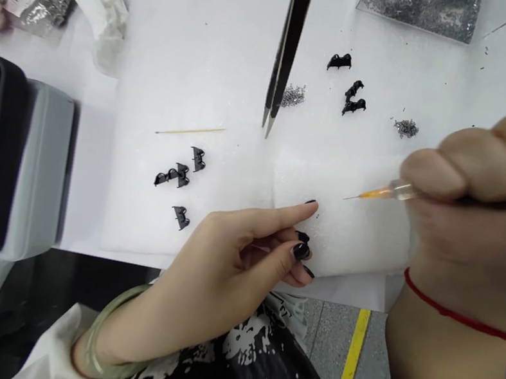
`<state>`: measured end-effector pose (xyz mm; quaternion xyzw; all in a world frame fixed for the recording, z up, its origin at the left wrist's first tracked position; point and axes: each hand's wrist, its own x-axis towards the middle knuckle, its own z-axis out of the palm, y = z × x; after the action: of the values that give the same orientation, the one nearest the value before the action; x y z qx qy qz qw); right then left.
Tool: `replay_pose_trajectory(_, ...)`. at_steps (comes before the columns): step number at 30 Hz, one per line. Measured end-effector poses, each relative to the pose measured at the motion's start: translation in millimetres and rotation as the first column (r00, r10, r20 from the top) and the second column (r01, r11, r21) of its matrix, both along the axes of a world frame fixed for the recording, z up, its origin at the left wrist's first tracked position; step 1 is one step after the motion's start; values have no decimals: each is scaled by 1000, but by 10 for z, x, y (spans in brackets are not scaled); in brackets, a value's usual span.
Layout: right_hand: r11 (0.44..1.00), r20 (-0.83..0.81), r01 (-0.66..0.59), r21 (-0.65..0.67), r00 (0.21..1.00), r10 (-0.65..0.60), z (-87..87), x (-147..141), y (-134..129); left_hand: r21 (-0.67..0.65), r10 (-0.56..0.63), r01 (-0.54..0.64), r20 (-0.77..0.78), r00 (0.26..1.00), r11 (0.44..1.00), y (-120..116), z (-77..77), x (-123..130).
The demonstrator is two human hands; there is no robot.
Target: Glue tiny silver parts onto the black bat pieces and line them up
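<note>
One needle tool in right fingers

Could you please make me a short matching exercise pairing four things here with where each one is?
1. Orange-tipped tool
2. Red cord
3. Green bracelet
4. Thin yellowish stick

A. Around the left wrist
B. Close to some black pieces
C. In the right hand
D. Around the right wrist

Pairs: 1-C, 2-D, 3-A, 4-B
</note>
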<state>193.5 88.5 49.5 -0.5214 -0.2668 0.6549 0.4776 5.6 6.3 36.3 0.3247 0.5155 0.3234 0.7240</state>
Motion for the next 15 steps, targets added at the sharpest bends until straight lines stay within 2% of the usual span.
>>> replay_pose_trajectory(4, 1000, -104, -5, 17, 995, 7, -86, 133, 160, -9, 4, -4, -12, 1000, 1000, -2, -5, -1)
replay_pose_trajectory(7, 999, -200, 13, 34, 980, -6, -105, 184, 184, -11, 14, -14, 9, 1000, 1000, -4, -4, -1)
replay_pose_trajectory(9, 998, -336, 39, 49, 942, -20, -93, 216, 138, -16, 13, -13, 23, 1000, 1000, -5, -4, -1)
replay_pose_trajectory(10, 997, -452, 54, 51, 892, -25, -84, 228, 104, -19, 15, -14, 27, 1000, 1000, -4, -5, 0)
replay_pose_trajectory(11, 997, -585, 63, 41, 810, -27, -75, 233, 69, -23, 18, -17, 30, 999, 1000, -3, -7, 0)
replay_pose_trajectory(12, 998, -717, 56, 12, 697, -30, -65, 228, 34, -28, 23, -22, 35, 999, 999, -2, -9, 0)
replay_pose_trajectory(13, 998, -845, 56, -38, 531, -62, -56, 212, 3, -33, 29, -28, 42, 999, 999, 0, -12, -1)
replay_pose_trajectory(15, 973, -971, 76, -218, 80, -224, -37, 149, -42, -49, 39, -36, 66, 997, 998, 4, -15, -7)
